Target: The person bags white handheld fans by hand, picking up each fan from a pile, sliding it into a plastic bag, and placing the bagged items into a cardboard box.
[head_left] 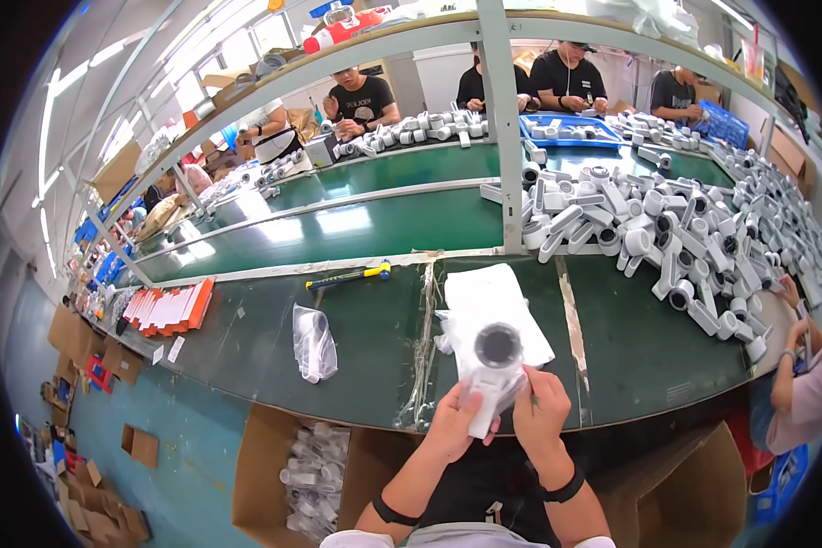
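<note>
I'm seeing a slim yellow-and-dark hammer (348, 277) and stacked orange-and-white cartons (169, 306) left of an upright white metal post (501, 119).

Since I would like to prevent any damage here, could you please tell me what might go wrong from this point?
The device, held between the left grip and right grip, is close to the front edge of the bench; a slip could drop it. The heap on the right reaches near the edge too, so a loose part might slide off.
</note>
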### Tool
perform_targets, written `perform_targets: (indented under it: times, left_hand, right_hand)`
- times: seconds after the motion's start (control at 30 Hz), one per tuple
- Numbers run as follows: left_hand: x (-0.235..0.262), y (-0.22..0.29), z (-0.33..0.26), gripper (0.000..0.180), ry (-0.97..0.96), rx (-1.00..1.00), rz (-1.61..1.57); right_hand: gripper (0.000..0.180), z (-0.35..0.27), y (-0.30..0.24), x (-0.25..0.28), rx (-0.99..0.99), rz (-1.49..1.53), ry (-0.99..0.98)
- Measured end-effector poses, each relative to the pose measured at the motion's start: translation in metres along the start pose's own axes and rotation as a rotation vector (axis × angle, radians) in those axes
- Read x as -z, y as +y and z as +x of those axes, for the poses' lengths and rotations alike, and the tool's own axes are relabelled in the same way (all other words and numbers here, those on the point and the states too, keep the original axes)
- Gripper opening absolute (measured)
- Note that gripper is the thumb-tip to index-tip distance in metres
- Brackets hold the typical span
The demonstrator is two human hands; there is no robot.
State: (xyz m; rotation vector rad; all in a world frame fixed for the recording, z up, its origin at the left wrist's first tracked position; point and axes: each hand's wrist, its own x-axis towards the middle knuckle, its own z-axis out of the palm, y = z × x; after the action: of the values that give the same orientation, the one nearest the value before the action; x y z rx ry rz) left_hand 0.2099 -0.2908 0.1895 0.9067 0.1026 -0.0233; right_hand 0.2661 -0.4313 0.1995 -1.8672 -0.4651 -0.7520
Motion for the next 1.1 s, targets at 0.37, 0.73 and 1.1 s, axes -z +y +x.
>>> perform_targets:
  times: [0.37,0.73,1.1]
  left_hand:
    - [0.025,0.032,0.000,0.031,0.242,-0.151,-0.031]
    - [0.178,0.091,-0.002,0.049,0.961,-0.419,1.532]
    - [0.177,0.119,0.000,0.052,1.219,-0.308,1.869]
  right_hand:
    - [0.018,-0.030,-0.009,-0.004,0.217,0.137,-0.138]
    - [0.011,-0.054,0.052,0.006,-0.297,0.171,-0.395]
    - [0.008,-0.062,0.053,0.005,-0.227,0.136,-0.347]
